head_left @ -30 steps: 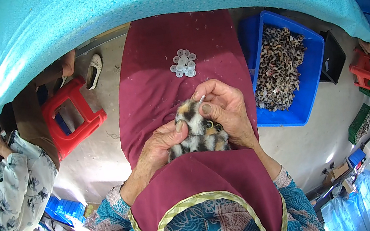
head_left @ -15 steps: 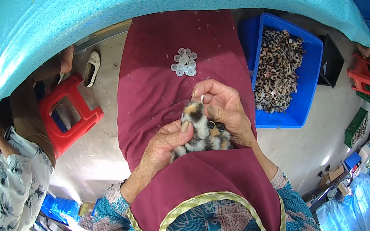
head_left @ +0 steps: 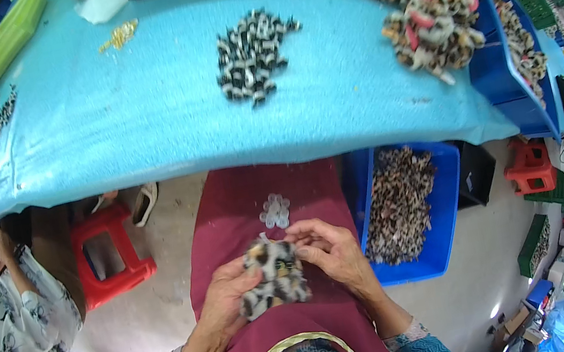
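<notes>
A furry plush piece (head_left: 276,282), spotted black, white and tan with dark shiny eye parts, is held above my lap in my left hand (head_left: 222,296), thumb across its side. The curled fingers of my right hand (head_left: 332,248) close at the plush's upper right edge; exactly what they pinch is partly hidden. A small whitish bit shows at the plush's top. Just beyond it, several clear round plastic discs (head_left: 274,211) lie on my maroon apron (head_left: 227,208).
The blue-covered table (head_left: 136,119) ahead bears a black-and-white pile of small parts (head_left: 251,57), yellow bits (head_left: 119,35) and a plush heap (head_left: 428,18). A blue bin (head_left: 449,222) of furry pieces stands right. Left are a red stool (head_left: 122,272) and another person (head_left: 28,319).
The view has tilted up, bringing the tabletop piles into sight. The plush has turned so its eyes face up more, and my right hand has shifted to its upper right edge.
</notes>
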Tool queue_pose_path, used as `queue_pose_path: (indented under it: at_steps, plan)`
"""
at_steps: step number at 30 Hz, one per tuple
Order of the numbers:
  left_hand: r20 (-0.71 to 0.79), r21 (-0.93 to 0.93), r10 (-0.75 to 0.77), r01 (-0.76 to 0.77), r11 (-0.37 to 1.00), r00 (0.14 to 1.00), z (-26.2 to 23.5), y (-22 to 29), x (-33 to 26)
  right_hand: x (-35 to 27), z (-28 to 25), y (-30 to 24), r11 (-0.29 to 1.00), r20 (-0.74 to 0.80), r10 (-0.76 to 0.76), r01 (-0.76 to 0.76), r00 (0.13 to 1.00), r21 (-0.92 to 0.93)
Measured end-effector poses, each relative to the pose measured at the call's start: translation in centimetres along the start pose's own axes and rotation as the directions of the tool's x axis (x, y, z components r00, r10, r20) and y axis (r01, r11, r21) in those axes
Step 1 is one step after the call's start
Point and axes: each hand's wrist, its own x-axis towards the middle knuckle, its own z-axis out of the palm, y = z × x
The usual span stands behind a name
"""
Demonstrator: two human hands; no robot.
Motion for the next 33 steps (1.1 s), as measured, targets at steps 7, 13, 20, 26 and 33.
queue_pose_path:
  at_steps: [7, 13, 20, 26, 33]
  plan:
    - [-0.119, 0.072, 0.111, -0.103, 0.992, 0.987, -2.2, 1.1, -0.3, 7.1, -4.8, -12.3, 0.776, -0.004, -0.461, 0.401, 0.888, -0.487]
    - [-0.081, -0.036, -0.048, 0.045, 0.998, 0.996, -2.1, -0.6, 0.2, 17.9, -7.5, -15.3, 0.504, -0.031, -0.661, 0.413, 0.75, -0.759]
    - [-0.168, -0.074, 0.004, -0.016, 0.997, 0.986, -3.0, -0.4, 0.0, 20.9, -7.1, -15.7, 0.39, 0.05, -0.538, 0.301, 0.841, -0.87]
    - [-0.058, -0.084, -0.019, 0.015, 0.996, 0.998, -2.7, 0.3, 0.7, 20.6, -8.7, -16.3, 0.315, 0.18, -0.577, 0.421, 0.797, -0.851]
    - [-0.091, -0.119, -0.047, 0.036, 0.992, 0.995, -3.8, -1.2, 0.4, 19.3, -8.7, -15.3, 0.368, 0.072, -0.588, 0.345, 0.806, -0.863]
